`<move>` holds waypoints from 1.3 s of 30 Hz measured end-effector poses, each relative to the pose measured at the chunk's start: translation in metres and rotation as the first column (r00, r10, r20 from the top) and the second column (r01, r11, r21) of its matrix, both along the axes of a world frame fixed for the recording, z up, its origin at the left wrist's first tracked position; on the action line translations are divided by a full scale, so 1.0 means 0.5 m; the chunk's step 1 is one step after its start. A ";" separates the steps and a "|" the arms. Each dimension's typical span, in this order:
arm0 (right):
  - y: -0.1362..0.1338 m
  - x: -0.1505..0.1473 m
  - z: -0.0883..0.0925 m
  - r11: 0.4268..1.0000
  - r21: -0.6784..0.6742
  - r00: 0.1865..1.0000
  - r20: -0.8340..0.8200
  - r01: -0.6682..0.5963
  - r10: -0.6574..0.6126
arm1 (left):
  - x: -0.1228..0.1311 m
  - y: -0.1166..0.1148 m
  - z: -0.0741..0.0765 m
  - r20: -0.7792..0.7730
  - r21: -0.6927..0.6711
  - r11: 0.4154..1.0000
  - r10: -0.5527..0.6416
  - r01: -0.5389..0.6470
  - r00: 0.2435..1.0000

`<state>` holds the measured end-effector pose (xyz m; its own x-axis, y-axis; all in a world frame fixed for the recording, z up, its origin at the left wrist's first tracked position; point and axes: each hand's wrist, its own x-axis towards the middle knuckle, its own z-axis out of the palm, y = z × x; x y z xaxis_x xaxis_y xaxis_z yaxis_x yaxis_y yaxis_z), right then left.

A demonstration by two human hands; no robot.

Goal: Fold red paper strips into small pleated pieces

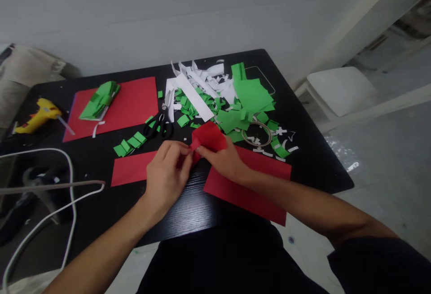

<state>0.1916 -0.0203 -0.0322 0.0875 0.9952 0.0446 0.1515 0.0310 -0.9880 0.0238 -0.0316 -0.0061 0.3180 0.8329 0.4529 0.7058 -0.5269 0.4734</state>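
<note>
Both hands meet over the middle of a black table [188, 208] and pinch a folded piece of red paper [209, 138]. My left hand [167, 174] grips its near left corner with closed fingers. My right hand [225, 158] holds its right side, fingers pressed on it. Under my right wrist lies a red sheet [249, 188]. A red strip [133, 168] lies flat by my left hand. Black scissors [159, 125] rest just beyond the hands.
A heap of green and white paper scraps [218, 98] covers the far middle. A red sheet [134, 101] carries folded green paper [100, 100]. A yellow glue gun [37, 114] and white cable [67, 182] lie left. A tape ring [257, 133] sits right.
</note>
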 end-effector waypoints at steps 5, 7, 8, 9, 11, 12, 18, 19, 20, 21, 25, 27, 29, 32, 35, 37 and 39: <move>0.005 0.004 0.005 0.997 -0.017 0.988 -0.137 -0.073 0.070 | -0.002 0.000 0.001 -0.013 0.048 0.999 -0.003 0.004 1.000; 0.005 0.004 0.006 0.997 -0.018 0.987 -0.147 -0.069 0.065 | -0.003 0.000 0.000 -0.028 0.052 0.999 -0.007 0.008 1.000; 0.004 0.004 0.006 0.998 -0.019 0.988 -0.142 -0.062 0.058 | -0.003 0.000 -0.001 -0.034 0.053 0.999 -0.008 0.010 0.999; 0.004 0.004 0.007 0.998 -0.016 0.990 -0.131 -0.056 0.053 | -0.004 0.000 -0.002 -0.037 0.056 0.998 -0.011 0.013 0.999; 0.003 0.004 0.007 0.999 -0.001 0.994 -0.104 -0.044 0.043 | -0.004 0.000 -0.003 -0.037 0.069 0.997 -0.021 0.023 0.999; 0.003 0.004 0.008 0.999 0.010 0.995 -0.092 -0.037 0.038 | -0.003 -0.001 -0.003 -0.034 0.076 0.997 -0.026 0.028 0.999; 0.000 0.005 0.009 0.998 0.050 0.999 -0.039 -0.035 0.037 | -0.001 -0.001 -0.002 -0.007 0.103 0.994 -0.045 0.045 0.999; -0.001 0.005 0.008 0.998 0.052 0.999 -0.024 -0.037 0.039 | -0.001 -0.001 -0.003 -0.001 0.109 0.993 -0.054 0.054 0.999; -0.003 0.005 0.007 0.998 0.059 0.999 -0.009 -0.037 0.038 | -0.001 0.000 -0.003 0.006 0.114 0.992 -0.061 0.060 0.998; -0.005 0.005 0.006 0.997 0.070 0.999 0.007 -0.039 0.038 | -0.001 0.000 -0.004 0.014 0.119 0.991 -0.068 0.066 0.998; -0.010 0.004 0.002 0.989 0.146 0.994 0.112 -0.026 0.010 | -0.003 0.003 -0.005 0.033 0.083 0.994 -0.069 0.066 0.997; -0.010 0.004 0.001 0.984 0.177 0.985 0.171 -0.013 -0.018 | -0.003 0.004 -0.003 0.048 0.034 0.998 -0.058 0.056 0.997; -0.011 0.005 0.001 0.978 0.207 0.980 0.194 -0.009 -0.032 | -0.003 0.003 -0.002 0.073 -0.034 0.999 -0.033 0.036 0.997; -0.014 0.006 0.004 0.967 0.250 0.981 0.195 -0.039 -0.011 | -0.004 0.003 -0.003 0.098 -0.127 0.992 0.028 -0.015 0.995; -0.019 0.006 0.007 0.955 0.286 0.979 0.201 -0.085 0.027 | -0.008 0.005 -0.007 0.069 -0.143 0.988 0.076 -0.065 0.995; -0.021 0.006 0.008 0.946 0.305 0.979 0.198 -0.111 0.051 | -0.011 0.007 -0.010 0.039 -0.131 0.988 0.090 -0.084 0.995; -0.022 0.006 0.008 0.937 0.323 0.979 0.188 -0.131 0.072 | -0.015 0.009 -0.011 0.017 -0.121 0.988 0.100 -0.098 0.995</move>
